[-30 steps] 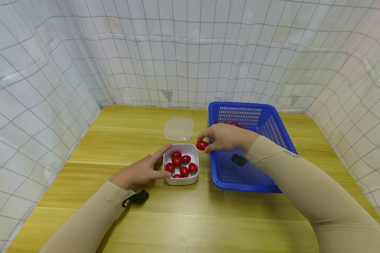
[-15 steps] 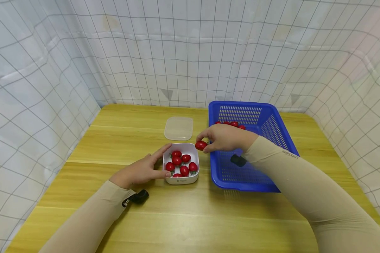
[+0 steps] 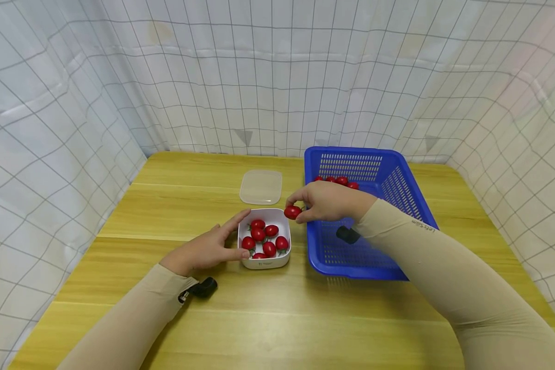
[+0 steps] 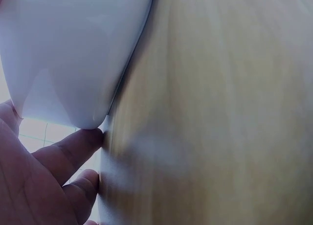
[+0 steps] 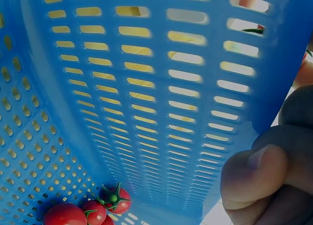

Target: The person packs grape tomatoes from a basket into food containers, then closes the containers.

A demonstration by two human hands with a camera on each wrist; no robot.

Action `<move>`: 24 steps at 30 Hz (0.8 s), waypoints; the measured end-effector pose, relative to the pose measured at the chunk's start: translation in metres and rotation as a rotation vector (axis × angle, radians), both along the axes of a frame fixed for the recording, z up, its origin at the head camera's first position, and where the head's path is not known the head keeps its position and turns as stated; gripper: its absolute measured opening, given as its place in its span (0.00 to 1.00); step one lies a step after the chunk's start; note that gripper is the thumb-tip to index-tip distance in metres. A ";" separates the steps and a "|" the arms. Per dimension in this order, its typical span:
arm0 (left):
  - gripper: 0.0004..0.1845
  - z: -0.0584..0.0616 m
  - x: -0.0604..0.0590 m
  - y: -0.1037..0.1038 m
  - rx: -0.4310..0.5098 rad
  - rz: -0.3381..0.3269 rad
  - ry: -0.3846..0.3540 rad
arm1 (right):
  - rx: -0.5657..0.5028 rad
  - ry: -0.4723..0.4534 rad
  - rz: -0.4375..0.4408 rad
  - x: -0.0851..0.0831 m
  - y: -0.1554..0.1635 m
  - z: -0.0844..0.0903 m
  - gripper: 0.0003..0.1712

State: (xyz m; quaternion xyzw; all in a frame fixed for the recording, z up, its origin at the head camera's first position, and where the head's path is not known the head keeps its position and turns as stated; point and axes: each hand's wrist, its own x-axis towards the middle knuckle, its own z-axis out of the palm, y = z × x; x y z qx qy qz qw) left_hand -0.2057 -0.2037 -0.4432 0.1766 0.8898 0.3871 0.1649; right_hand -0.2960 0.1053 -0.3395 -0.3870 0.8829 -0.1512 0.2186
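A square white container point(image 3: 265, 264) stands on the wooden table with several cherry tomatoes point(image 3: 269, 249) inside. My left hand point(image 3: 206, 252) holds it from the left, thumb at the near rim and a finger at the far left corner. In the left wrist view, a fingertip touches the corner of the white container point(image 4: 73, 54). My right hand point(image 3: 326, 200) pinches one cherry tomato point(image 3: 293, 211) between thumb and fingers, beside the container's right rim. In the right wrist view, my right hand point(image 5: 274, 171) is outside the basket wall and the held tomato is mostly hidden.
A blue perforated basket point(image 3: 358, 271) stands at the right, under my right forearm. More cherry tomatoes point(image 3: 342, 180) lie at its far end. A translucent lid point(image 3: 261, 187) lies behind the container. A white grid-patterned curtain point(image 3: 277, 77) surrounds the table point(image 3: 240, 329).
My right hand has shifted very slightly left with the cherry tomato, nearer the container's rim. The left hand and the container have stayed in place.
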 end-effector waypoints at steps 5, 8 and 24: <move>0.54 0.000 0.000 0.000 0.000 0.002 0.003 | 0.000 -0.010 -0.008 -0.001 0.000 -0.001 0.22; 0.54 0.000 0.000 0.000 -0.002 0.003 0.003 | -0.002 -0.009 -0.008 -0.001 0.000 -0.001 0.22; 0.55 0.001 0.001 0.001 -0.003 0.007 -0.004 | -0.007 0.000 -0.010 -0.001 0.001 -0.003 0.21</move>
